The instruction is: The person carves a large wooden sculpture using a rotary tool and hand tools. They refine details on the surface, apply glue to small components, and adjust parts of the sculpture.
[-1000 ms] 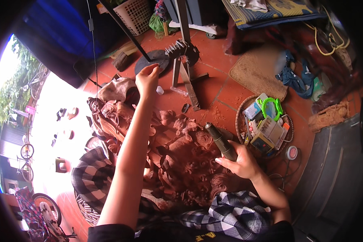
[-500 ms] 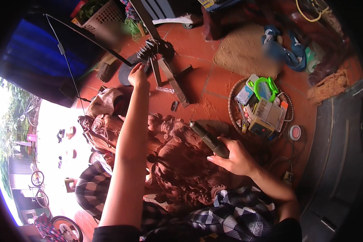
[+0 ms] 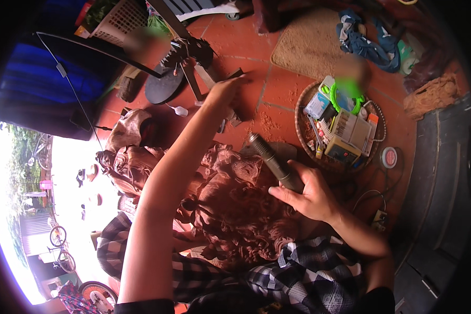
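A reddish-brown carved wooden sculpture (image 3: 235, 209) lies across my lap on a checked cloth (image 3: 309, 272). My right hand (image 3: 310, 198) grips a dark cylindrical power tool (image 3: 273, 158), its tip pointing up and away over the carving's far edge. My left arm stretches forward across the carving. My left hand (image 3: 225, 90) hovers, blurred, over the red tile floor with fingers stretched out and nothing seen in them. It is beside dark metal stand parts (image 3: 204, 78) and a small dark piece (image 3: 235, 114).
A round woven tray (image 3: 301, 137) holding boxes, small tools and a green ring sits to the right. A tape roll (image 3: 390, 157) and a power socket (image 3: 378, 220) lie near it. A brown mat (image 3: 309, 47), blue cloth (image 3: 369, 39), black disc base (image 3: 161, 88) and white basket (image 3: 118, 23) lie beyond.
My left hand has swung from the black stand rightward over the tiles. The view tilted, so the tray and carving sit lower in the picture. My right hand kept hold of the tool.
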### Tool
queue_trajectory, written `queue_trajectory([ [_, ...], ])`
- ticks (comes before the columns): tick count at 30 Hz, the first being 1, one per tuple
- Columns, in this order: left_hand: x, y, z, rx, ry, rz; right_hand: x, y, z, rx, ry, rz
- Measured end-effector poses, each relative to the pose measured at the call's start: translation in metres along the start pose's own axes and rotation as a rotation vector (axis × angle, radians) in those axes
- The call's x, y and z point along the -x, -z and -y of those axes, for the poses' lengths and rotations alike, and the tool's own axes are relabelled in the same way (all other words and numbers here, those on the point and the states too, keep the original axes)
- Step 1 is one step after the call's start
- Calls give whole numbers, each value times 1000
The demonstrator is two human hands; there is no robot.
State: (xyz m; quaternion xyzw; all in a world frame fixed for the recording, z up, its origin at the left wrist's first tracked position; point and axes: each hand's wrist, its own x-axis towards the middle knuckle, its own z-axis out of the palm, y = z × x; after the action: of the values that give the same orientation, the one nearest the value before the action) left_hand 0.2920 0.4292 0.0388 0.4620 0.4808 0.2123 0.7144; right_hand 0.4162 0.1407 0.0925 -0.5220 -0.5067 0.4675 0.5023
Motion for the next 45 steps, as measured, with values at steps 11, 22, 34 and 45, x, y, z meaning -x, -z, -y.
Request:
queue_trajectory([
  [11, -31, 9, 16, 208, 0, -137, -7, 14, -1, -179, -262, -110],
  [22, -65, 42, 12, 355, -207, -790, -14, 6, -8, -118, -235, -46],
  [34, -70, 57, -15, 519, -232, -463, -8, 6, -17, -63, -196, -85],
  [45, -62, 76, -7, 365, -211, -335, -2, 10, -11, -99, -294, -61],
])
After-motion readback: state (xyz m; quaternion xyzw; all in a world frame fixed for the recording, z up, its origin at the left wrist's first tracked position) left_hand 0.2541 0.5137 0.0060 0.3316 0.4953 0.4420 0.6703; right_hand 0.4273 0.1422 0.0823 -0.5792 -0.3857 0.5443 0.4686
